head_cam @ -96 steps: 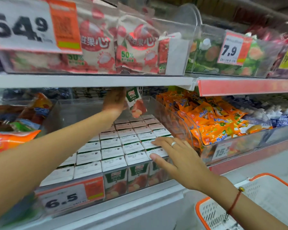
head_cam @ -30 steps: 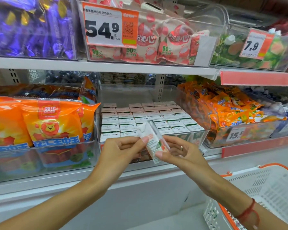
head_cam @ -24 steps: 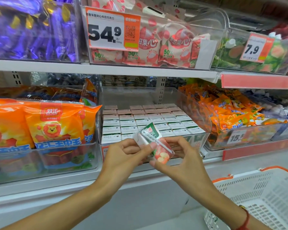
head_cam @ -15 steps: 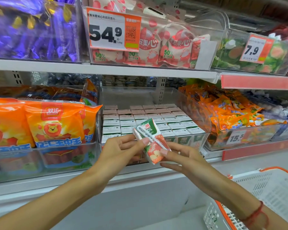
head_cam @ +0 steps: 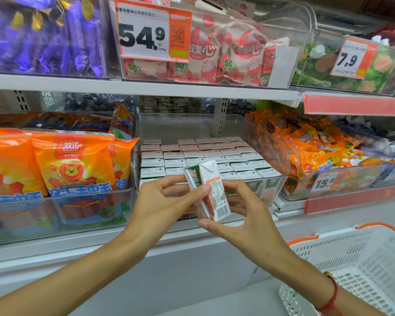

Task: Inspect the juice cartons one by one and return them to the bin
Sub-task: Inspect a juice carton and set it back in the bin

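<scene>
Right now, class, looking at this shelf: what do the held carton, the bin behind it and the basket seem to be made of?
Juice carton: probably coated paperboard, slightly glossy; folded edges, printed barcode.
Bin: clear rigid plastic, likely acrylic; the rows of cartons show through its glossy walls.
Basket: moulded plastic, matte white with an orange rim; slotted walls.

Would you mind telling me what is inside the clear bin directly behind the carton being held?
The bin holds rows of juice cartons standing upright, white tops showing. The held carton and both hands cover part of the front row, and any lower layers are hidden.
</scene>
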{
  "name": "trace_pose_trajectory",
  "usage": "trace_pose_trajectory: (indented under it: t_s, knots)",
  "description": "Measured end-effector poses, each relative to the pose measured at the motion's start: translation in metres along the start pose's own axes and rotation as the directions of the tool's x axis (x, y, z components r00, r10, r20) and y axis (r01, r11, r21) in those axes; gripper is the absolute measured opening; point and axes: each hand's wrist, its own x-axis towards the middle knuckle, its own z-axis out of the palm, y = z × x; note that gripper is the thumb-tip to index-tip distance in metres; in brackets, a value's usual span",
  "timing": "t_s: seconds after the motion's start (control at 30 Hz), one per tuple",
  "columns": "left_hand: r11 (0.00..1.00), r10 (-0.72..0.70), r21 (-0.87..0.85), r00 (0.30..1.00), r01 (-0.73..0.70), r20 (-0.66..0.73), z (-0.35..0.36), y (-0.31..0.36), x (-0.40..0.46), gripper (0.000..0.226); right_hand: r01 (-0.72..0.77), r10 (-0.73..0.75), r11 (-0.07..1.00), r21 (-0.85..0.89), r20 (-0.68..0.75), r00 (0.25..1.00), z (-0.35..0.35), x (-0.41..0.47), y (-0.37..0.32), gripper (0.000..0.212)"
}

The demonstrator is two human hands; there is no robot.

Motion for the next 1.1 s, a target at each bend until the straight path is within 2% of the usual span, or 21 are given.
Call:
trace_pose_trajectory:
  t_s: [0.1,0.2,0.27,0.33,0.4,0.5,0.57,0.67,0.77,0.83,0.93,1.1]
  knots:
    - [0.984,0.103,0.14,0.994,-0.107,0.036,-0.005,0.001,0.001,0.051,-0.125,0.104,0.95,0.285,0.087,0.991,-0.006,0.005,-0.004,0.035]
    - [0.881,0.305,0.347,0.947,-0.322,0.105,-0.008,-0.001,-0.001,0.054,-0.172,0.158,0.907,0.384,0.068,0.985,-0.012,0.011,-0.007,0.041]
    - [0.743,0.438,0.478,0.88,-0.468,0.182,-0.008,-0.004,-0.004,0.055,-0.158,0.159,0.9,0.406,0.03,0.987,-0.014,0.011,-0.009,0.036]
    - [0.629,0.502,0.566,0.834,-0.533,0.228,-0.008,-0.008,-0.006,0.053,-0.142,0.152,0.917,0.372,0.002,0.988,-0.015,0.009,-0.008,0.028]
    - [0.569,0.534,0.609,0.812,-0.553,0.238,-0.008,-0.01,-0.005,0.053,-0.122,0.131,0.921,0.37,0.002,0.991,-0.015,0.008,-0.006,0.022]
    - [0.55,0.551,0.614,0.799,-0.565,0.241,-0.008,-0.011,-0.002,0.052,-0.098,0.108,0.919,0.382,-0.003,0.994,-0.013,0.007,-0.006,0.03]
    - [0.572,0.534,0.605,0.811,-0.554,0.239,-0.007,-0.014,-0.002,0.053,-0.087,0.101,0.923,0.376,-0.017,0.995,-0.013,0.006,-0.006,0.033]
    - [0.713,0.451,0.52,0.875,-0.471,0.174,-0.002,-0.016,-0.003,0.056,-0.105,0.124,0.922,0.373,-0.025,0.992,-0.013,0.005,-0.005,0.033]
    - [0.884,0.318,0.317,0.939,-0.344,0.131,0.001,-0.011,0.0,0.057,-0.108,0.113,0.923,0.37,0.008,0.994,-0.011,0.001,-0.003,0.029]
    - [0.958,0.21,0.173,0.969,-0.231,0.127,-0.001,-0.006,0.003,0.058,-0.079,0.066,0.938,0.337,0.051,0.997,-0.008,0.0,-0.006,0.028]
    - [0.998,0.048,0.033,0.99,-0.053,0.134,-0.005,0.0,0.009,0.055,0.003,-0.017,0.976,0.218,0.064,0.998,-0.007,-0.001,-0.008,0.041]
    - [0.991,-0.125,-0.014,0.961,0.132,0.247,-0.013,0.006,0.014,0.045,0.176,-0.176,0.984,-0.008,0.003,0.984,-0.015,0.002,-0.006,0.052]
